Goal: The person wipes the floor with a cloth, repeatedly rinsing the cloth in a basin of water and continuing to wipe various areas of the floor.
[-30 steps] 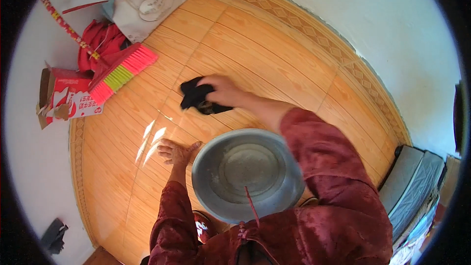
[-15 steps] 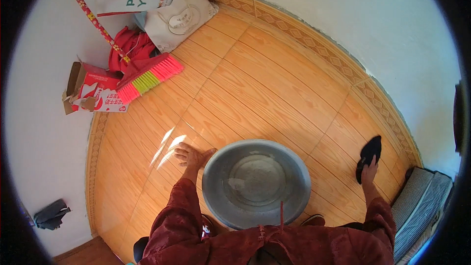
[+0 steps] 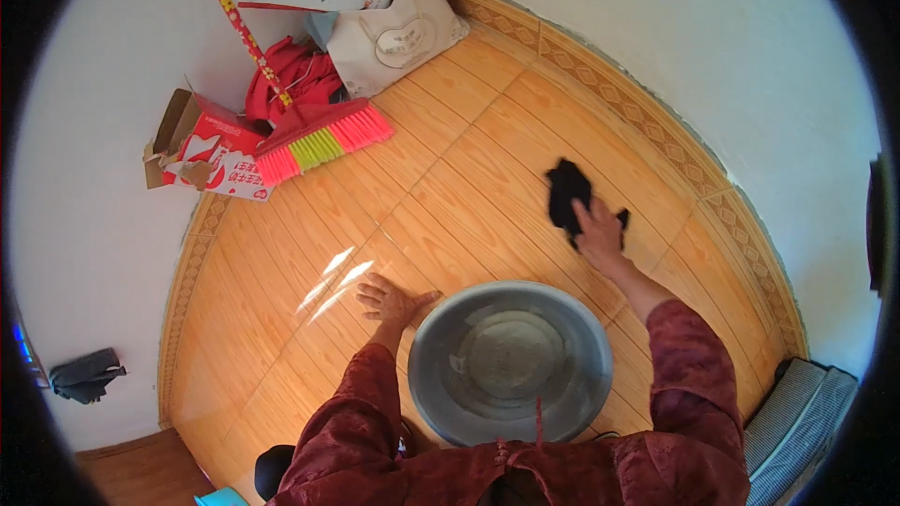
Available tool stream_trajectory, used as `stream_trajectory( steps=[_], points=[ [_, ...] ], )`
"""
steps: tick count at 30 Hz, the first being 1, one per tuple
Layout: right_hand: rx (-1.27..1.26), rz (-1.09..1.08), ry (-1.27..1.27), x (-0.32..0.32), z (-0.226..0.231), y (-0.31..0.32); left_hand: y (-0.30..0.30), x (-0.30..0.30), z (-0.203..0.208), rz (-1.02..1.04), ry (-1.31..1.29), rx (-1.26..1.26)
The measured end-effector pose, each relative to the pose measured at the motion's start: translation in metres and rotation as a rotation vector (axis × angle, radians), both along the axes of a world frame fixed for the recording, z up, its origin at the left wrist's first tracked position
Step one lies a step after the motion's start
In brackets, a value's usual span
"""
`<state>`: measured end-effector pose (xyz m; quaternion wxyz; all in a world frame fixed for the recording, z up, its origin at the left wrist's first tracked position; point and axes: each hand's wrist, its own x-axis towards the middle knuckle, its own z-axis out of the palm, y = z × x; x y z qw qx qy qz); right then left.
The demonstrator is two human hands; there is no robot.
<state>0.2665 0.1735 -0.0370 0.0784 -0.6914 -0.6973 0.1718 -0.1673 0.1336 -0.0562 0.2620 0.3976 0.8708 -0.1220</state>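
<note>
With fingers spread, my left hand (image 3: 390, 302) lies on the wood-patterned floor (image 3: 487, 197), just left of a round grey basin (image 3: 510, 353). The basin stands close in front of me with what looks like shallow water in it. Beyond its far right side, my right hand (image 3: 600, 232) presses a crumpled black cloth (image 3: 568, 197) against the floor. Part of the cloth bunches out beside the fingers; the palm side is hidden.
A pink and yellow broom (image 3: 323, 139) leans at the far left beside a torn red-and-white carton (image 3: 217, 150), a red bag (image 3: 295, 75) and a white bag (image 3: 398, 33). A grey checked bundle (image 3: 802, 426) lies by the right wall. A dark cloth (image 3: 86, 375) hangs at left.
My right hand has swept the black cloth from beside the right wall leftward and away from me. My left hand keeps its place by the basin. The whole view has shifted slightly.
</note>
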Motion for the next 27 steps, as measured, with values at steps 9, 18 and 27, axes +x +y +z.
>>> stream_trajectory(
  steps=[9,18,27],
  points=[
    [-0.068,0.693,0.413,-0.08,-0.023,0.04,0.005,0.012,0.019,-0.005,-0.065,-0.063],
    [0.163,-0.044,-0.091,0.068,0.017,-0.09,0.004,0.008,0.026,-0.025,-0.064,-0.005],
    [-0.103,0.048,-0.079,0.055,0.034,-0.28,-0.007,-0.032,0.033,-0.121,-0.227,-0.016]
  ],
)
